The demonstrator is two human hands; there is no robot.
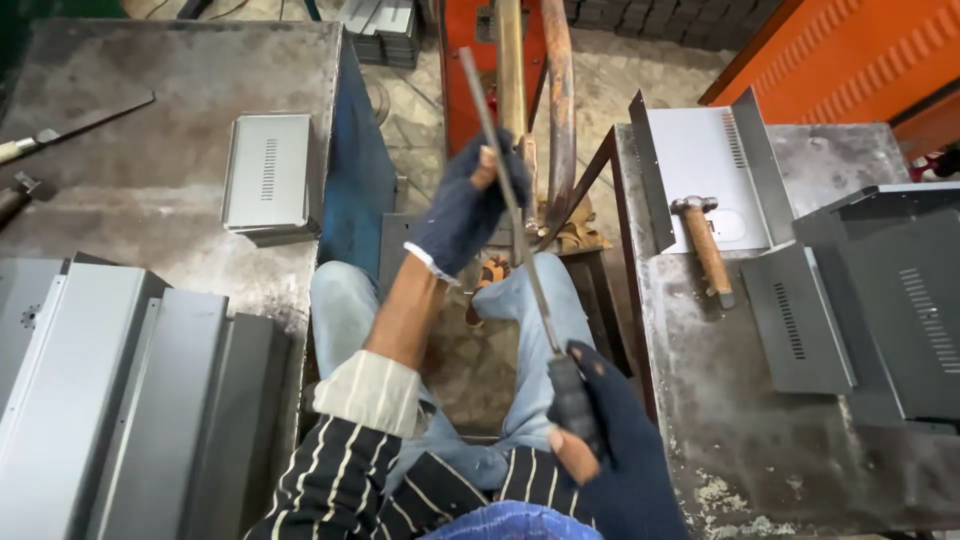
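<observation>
Head view, looking down past a striped sleeve and pale jeans: nearest the camera, the right hand (610, 450), in a dark blue glove with worn-through fingertips, is wrapped tight around the black handle of a long metal file (512, 210). The file runs up and away from that grip, slanting to the left, its thin grey blade crossing above the knees. Farther along the blade, the left hand (465, 210), also in a dark glove with a bare fingertip showing, is closed on the file near its middle, so the two hands sit well apart, one at each stretch of the same tool. The far tip of the file pokes out beyond the left hand toward a rusty pipe frame (558, 110) standing between two benches.

On the near left lie stacked grey sheet-metal panels (130, 400) on a worn steel table (150, 190). Farther back on that table sits a small grey vented metal cover (268, 170), and at the far left edge a flat blade tool (80, 125) lies with its pale handle just in frame.

On the right bench (730, 420), dark vented panels (860, 310) are piled near the right edge. Beyond them a wooden-handled hammer (705, 245) rests across a bent pale sheet-metal cover (705, 165). Orange painted machinery (850, 50) fills the far right corner.
</observation>
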